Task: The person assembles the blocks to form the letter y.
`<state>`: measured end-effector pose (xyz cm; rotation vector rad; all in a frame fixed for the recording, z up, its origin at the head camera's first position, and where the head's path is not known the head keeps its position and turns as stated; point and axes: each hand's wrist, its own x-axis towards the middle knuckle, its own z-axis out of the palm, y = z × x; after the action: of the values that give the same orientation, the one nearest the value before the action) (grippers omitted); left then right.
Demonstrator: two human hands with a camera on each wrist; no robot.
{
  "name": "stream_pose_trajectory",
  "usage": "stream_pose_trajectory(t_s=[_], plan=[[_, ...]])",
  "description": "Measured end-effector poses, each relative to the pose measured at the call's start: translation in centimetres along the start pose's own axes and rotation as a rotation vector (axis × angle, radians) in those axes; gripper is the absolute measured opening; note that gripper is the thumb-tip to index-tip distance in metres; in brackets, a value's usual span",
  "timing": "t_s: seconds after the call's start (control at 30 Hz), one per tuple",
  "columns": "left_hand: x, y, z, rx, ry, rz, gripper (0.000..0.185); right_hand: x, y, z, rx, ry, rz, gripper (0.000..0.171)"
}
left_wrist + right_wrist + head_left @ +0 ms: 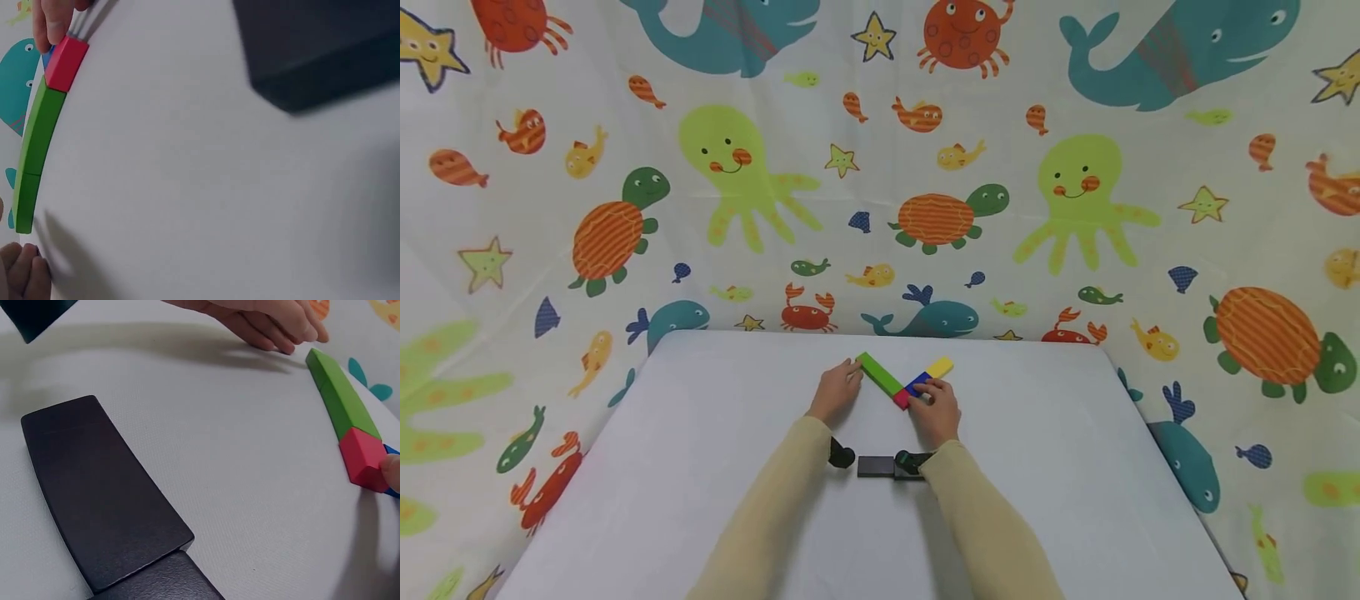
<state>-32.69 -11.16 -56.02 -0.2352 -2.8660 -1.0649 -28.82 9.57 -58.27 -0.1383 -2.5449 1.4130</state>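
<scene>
A V of coloured blocks lies on the white table. Its left arm is a green block (880, 372) with a second green block (27, 203) at the far end. A red block (900, 399) forms the corner; a blue block (916, 382) and a yellow block (941, 367) make up the right arm. My left hand (838, 388) is at the far green end, fingers loosely bent around nothing. My right hand (937, 410) pinches the blue block near the corner, thumb (392, 471) beside the red block. Its fingers partly hide the blue block.
Two black blocks (876, 467) lie end to end on the table (700, 483), nearer me than the V. Dark wrist-camera parts (842, 454) hang over them. Behind the table's far edge stands a cloth (865, 167) printed with sea animals.
</scene>
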Motion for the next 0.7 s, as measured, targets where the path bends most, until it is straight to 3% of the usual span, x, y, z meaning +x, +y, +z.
stream_pose_trajectory(t_s=[0.2, 0.4, 0.7], plan=[[-1.5, -0.2, -0.8, 0.004, 0.023, 0.106, 0.038, -0.3, 0.0, 0.1, -0.006, 0.006, -0.015, 0.026], [-2.5, -0.5, -1.5, 0.019, -0.045, 0.166, 0.042, 0.2, 0.2, 0.0, -0.004, -0.041, 0.023, 0.028], [-4.8, -1.1, -1.1, 0.014, -0.365, 0.4, 0.04, 0.8, 0.7, 0.4, -0.009, -0.059, 0.051, 0.028]])
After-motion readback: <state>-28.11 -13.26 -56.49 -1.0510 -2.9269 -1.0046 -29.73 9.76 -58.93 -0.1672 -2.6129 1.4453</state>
